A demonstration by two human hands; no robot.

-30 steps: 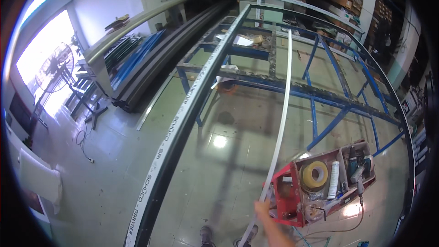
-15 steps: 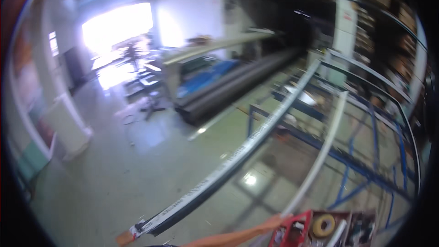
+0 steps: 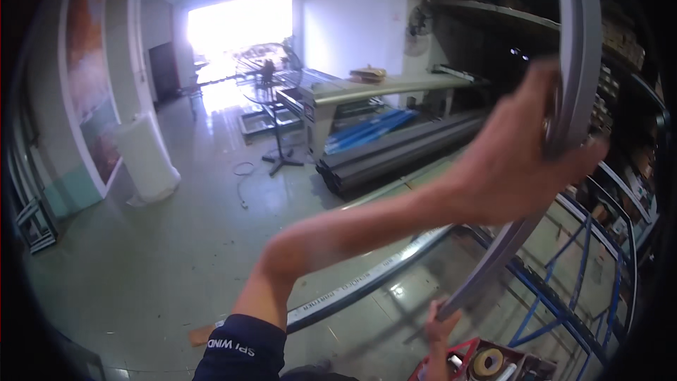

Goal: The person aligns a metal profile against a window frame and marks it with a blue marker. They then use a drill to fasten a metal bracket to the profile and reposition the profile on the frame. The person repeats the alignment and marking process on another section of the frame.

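A long grey profile bar stands steeply tilted on my right, running from the top edge down toward the toolbox. My left hand is raised across the view and grips its upper part, the thumb crossing the bar and the fingers along its side, slightly blurred. Lower down, my right hand closes around the same bar near its lower visible stretch. Just below that hand sits a red toolbox with a roll of yellowish tape in it.
A long frame bar with a white printed strip lies beyond my left forearm. Blue metal stands fill the right side. Farther off are dark stacked profiles, a long bench, a black stand and a wrapped white roll.
The grey bar has swung up from its lower slant to a steep one close to me. My left arm has come up into view, gripping it high. The view has turned slightly right.
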